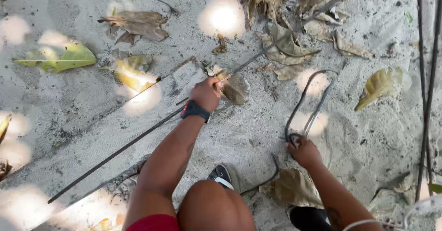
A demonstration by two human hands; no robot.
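Note:
My left hand (pixel 206 93), with a black watch on its wrist, grips a long dark steel rod (pixel 115 154) that lies diagonally on the sand from lower left to upper right. My right hand (pixel 304 152) holds the near end of a hacksaw (pixel 309 106) whose curved frame and blade point away across the sand. My knee and a dark shoe (pixel 221 175) sit between both arms.
Grey sand (pixel 83 106) is covered with dry brown and yellow-green leaves (pixel 57 60), thickest at the top. A bent piece of rod (pixel 264 178) lies by my shoe. Two thin dark rods (pixel 426 97) run down the right edge.

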